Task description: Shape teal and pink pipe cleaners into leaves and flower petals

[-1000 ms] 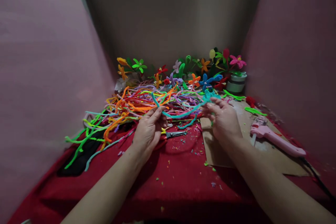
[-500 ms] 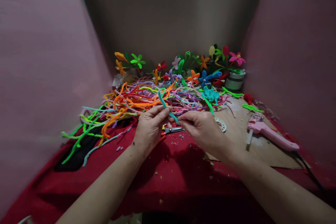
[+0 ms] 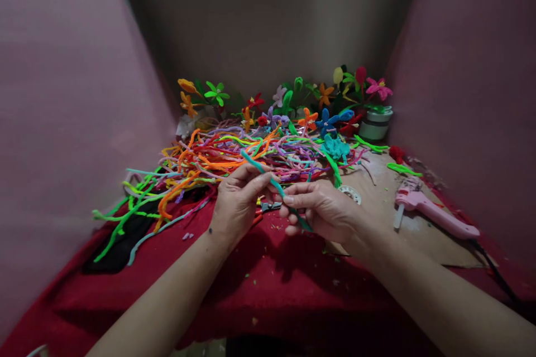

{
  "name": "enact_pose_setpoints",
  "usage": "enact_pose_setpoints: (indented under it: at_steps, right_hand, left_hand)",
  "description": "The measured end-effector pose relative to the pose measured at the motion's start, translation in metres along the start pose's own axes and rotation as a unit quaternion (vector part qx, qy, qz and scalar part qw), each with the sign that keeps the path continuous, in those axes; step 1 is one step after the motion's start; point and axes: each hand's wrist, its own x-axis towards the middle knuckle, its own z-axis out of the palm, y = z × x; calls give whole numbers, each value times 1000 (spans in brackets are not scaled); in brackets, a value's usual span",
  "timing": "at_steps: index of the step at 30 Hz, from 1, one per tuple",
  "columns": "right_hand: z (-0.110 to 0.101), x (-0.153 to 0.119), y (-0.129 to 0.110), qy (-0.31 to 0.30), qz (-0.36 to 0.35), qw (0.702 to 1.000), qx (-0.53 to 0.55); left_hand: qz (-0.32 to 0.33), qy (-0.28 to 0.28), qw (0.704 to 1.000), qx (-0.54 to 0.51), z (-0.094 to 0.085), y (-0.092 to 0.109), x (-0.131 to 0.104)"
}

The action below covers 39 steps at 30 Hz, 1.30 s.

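A teal pipe cleaner point(image 3: 277, 185) runs slantwise between my hands, its upper left end free above my left fingers. My left hand point(image 3: 238, 195) pinches it near the middle between thumb and forefinger. Lower down, my right hand point(image 3: 320, 207) grips the same piece between thumb and fingers, and its lower end shows past the fingertips. Pliers or cutters with red and yellow handles point(image 3: 270, 207) lie on the red cloth point(image 3: 268, 284) behind my hands, partly hidden by them.
Behind lies a heap of colourful pipe cleaners point(image 3: 226, 159), with fuzzy flowers point(image 3: 326, 122) at the back. A pink glue gun point(image 3: 435, 215) rests on brown cardboard point(image 3: 377, 223) at right. A white ring point(image 3: 350, 195) and green-white pot point(image 3: 376, 124) stand nearby.
The teal piece now reaches farther out at both ends and lies straighter. My right hand has turned, its lower fingers now spread beneath the piece, and grips it farther along.
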Motion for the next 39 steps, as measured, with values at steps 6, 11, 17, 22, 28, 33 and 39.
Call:
enact_pose_setpoints:
  at_steps: [6,11,17,22,28,33,39]
  right_hand:
    - [2,1,6,61,-64,995,-36]
    - [6,-9,-1,145,-229,909,-317]
    - [-9,-7,-13,268,-328,749,-510]
    - [-23,2,-14,237,-200,894,-323]
    - [-34,8,-8,198,-153,961,-113]
    - [-43,13,-4,179,-136,974,-27]
    - [-46,10,-6,236,-147,955,-106]
  left_hand:
    - [-80,33,989,-116,-3,-6,8]
    - [-92,50,985,-140,-6,-6,14]
    - [-45,-68,948,307,-31,9,17]
    - [20,-257,648,716,-52,5,15]
    - [60,-289,547,784,-54,-3,10]
    - [53,-291,574,763,-59,-3,11]
    - [91,-257,632,725,-60,6,10]
